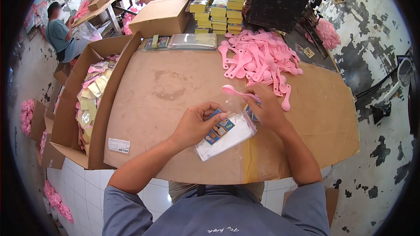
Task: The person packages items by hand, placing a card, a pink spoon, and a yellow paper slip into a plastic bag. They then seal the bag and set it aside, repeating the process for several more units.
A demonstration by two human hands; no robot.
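Note:
My left hand [197,122] is closed on a small blue printed card [220,128], thumb on top. Beneath that card lies a stack of clear plastic bags [225,143] on the cardboard-covered table. A pink plastic measuring spoon [232,90] is pinched in my right hand [267,107], its bowl pointing left. Between the two hands, clear film that looks like a bag's mouth rises near the spoon. More blue cards show partly under my right hand. Just beyond it spreads a large heap of pink spoons [262,54].
Left of the table, an open cardboard box [98,105] holds many filled packets. Along the back stand a closed carton [159,15], stacks of yellow-edged cards [218,13], a pack of clear bags [192,40] and a black machine [280,2]. A person [63,37] sits at the far left.

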